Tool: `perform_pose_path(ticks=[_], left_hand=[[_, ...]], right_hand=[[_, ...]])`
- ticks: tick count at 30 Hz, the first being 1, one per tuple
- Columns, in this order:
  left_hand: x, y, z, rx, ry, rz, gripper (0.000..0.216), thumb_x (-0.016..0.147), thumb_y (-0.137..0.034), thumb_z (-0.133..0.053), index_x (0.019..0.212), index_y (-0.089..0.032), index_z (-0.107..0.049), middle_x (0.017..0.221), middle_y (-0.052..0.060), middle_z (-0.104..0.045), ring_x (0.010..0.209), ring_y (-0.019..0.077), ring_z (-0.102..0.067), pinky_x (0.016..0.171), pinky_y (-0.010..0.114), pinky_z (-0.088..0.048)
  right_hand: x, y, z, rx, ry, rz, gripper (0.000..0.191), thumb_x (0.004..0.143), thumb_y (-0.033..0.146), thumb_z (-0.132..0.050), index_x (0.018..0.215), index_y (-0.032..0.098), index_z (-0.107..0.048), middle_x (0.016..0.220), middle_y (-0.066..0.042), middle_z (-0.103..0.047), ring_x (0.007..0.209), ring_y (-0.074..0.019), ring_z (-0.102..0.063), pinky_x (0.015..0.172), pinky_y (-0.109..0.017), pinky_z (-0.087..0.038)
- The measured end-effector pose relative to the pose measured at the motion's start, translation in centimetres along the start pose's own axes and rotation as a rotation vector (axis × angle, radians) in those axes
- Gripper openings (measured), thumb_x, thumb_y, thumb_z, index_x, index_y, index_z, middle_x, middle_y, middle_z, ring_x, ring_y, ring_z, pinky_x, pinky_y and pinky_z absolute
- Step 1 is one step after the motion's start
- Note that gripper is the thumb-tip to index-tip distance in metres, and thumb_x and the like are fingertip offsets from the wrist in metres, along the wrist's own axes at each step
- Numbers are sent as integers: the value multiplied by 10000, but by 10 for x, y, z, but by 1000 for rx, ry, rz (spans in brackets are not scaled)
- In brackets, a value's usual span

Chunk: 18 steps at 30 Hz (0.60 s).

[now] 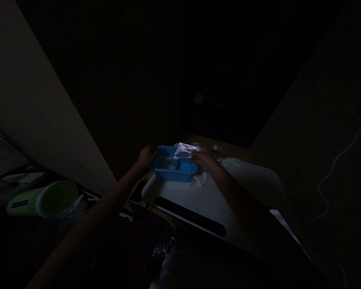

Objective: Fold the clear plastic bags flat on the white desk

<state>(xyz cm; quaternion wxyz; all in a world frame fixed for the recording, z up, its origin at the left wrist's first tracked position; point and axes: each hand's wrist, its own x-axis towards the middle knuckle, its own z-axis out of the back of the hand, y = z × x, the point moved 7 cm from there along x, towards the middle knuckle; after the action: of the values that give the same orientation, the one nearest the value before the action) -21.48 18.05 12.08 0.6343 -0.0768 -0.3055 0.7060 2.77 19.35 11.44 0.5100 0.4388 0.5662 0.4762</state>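
A blue plastic basket [174, 176] stands at the far left end of a white tabletop [192, 196]. My left hand [147, 155] grips the basket's left side, fingers closed at its rim. My right hand [205, 157] pinches a shiny silver packet [185, 150] by its right end, above the basket's back right part. Something pale, perhaps clear plastic, lies inside the basket; the dim light hides what it is. Crumpled clear wrappers [200, 178] lie on the tabletop just right of the basket, below my right wrist.
A small white-and-pink container [218, 147] sits behind the tabletop. On the left, a green basket [27, 202] lies on its side. A dark flat object [138, 191] is by the tabletop's left corner. A white cable [333, 164] hangs along the right wall.
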Motion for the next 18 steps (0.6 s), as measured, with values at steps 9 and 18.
perform_pose_path(ticks=[9, 18], left_hand=[[13, -13, -8, 153, 164, -367, 250, 710, -189, -490, 887, -145, -662, 941, 81, -660, 893, 203, -590, 805, 278, -445], [-1, -31, -34, 417, 400, -455, 271, 777, -158, -437, 942, -203, -646, 938, 62, -671, 855, 162, -610, 784, 232, -419]], right_hand=[[39, -42, -65, -120, 41, -135, 195, 574, 16, -565, 570, 184, -466, 445, 53, -457, 511, -112, -554, 535, -251, -537], [59, -65, -85, -273, 79, -171, 208, 551, 70, -654, 596, 178, -482, 476, 37, -520, 496, -138, -583, 491, -280, -520]])
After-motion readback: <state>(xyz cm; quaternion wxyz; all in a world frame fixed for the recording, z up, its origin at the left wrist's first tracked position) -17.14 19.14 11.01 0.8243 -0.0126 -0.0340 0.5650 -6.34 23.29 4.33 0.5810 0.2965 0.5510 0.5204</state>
